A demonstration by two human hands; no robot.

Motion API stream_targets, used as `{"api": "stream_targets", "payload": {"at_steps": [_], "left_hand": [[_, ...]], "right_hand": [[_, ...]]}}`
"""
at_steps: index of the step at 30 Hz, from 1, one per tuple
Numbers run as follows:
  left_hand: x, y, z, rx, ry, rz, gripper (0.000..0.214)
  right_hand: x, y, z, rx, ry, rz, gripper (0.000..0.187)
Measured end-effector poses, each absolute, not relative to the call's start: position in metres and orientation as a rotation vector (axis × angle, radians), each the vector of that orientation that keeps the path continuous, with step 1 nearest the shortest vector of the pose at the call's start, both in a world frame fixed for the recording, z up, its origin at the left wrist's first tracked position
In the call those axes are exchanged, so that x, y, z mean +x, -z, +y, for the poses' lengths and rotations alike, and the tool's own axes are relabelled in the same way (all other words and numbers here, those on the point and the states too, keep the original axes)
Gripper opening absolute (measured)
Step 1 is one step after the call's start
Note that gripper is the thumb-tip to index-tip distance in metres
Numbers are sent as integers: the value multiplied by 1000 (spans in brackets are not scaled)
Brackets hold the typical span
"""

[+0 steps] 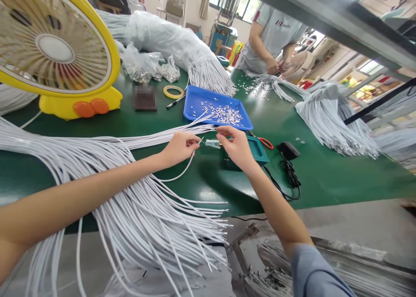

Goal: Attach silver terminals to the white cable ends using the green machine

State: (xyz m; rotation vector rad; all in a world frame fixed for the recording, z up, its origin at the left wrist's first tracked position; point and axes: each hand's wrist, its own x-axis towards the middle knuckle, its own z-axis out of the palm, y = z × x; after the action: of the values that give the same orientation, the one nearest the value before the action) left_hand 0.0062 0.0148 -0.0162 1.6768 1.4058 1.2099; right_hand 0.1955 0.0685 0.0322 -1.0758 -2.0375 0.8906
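Observation:
My left hand (180, 150) pinches a thin white cable (183, 174) close to its end, and the tip points right. The cable loops down below the fingers and back toward the bundle. Just right of that tip is a small clear clip-like fitting (212, 143) on a green box-shaped device (256, 150). My right hand (236, 146) is over the device with thumb and fingertips closed together; what they hold, if anything, is too small to make out. Behind the hands lies a blue tray (191, 98) with many small metal pieces (227, 114), and some cable ends rest over its near edge.
Loose white cables (136, 227) hang over the table's front edge. A yellow fan (112, 63) stands left. Behind are wrapped cables (169, 41), a tape roll (173, 92) and a pen (175, 102). Red-handled scissors (266, 143) and a black adapter (288, 150) lie right. Another person (273, 37) works across the table.

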Motion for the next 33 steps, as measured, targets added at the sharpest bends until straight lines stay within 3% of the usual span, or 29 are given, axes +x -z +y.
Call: {"api": "stream_targets", "payload": {"at_steps": [2,4,10,33], "left_hand": [[8,18,17,1432,-1131,1336,29],[9,19,17,1341,-1117,1294,40],[6,26,17,1256,-1066,1228,34],[5,34,27,1151,-1114,1145,25]], "right_hand": [[203,-34,78,-1231,-390,-2290,28],[207,-32,84,-1345,-104,-2523,30],[203,-22,83,-1354,297,-2899,21],[183,-32,88,-1325,190,-3084,20]]}}
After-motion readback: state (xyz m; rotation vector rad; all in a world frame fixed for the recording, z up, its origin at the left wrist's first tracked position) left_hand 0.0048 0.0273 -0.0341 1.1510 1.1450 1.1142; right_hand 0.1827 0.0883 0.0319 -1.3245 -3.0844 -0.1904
